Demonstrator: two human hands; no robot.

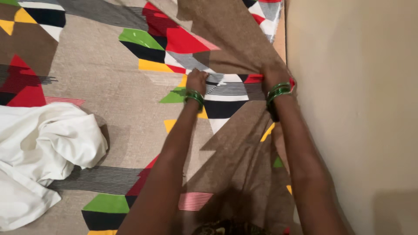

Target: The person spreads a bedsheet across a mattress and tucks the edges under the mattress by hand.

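Bedsheet (pixel 109 78) spread over the bed looks soft, light and limp, best gripped at its bunched edge. Brown with red, green, yellow, black and striped shapes. Left of it lies a white cloth (pixel 39 148). Left hand (pixel 197 82) and right hand (pixel 272 76) each pinch its edge beside the wall (pixel 357 109).

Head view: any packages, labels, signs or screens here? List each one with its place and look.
None in view. Both hands, the left hand and the right hand, grip a brown patterned bedsheet; a crumpled white cloth lies at left, and a plain beige wall runs along the right.
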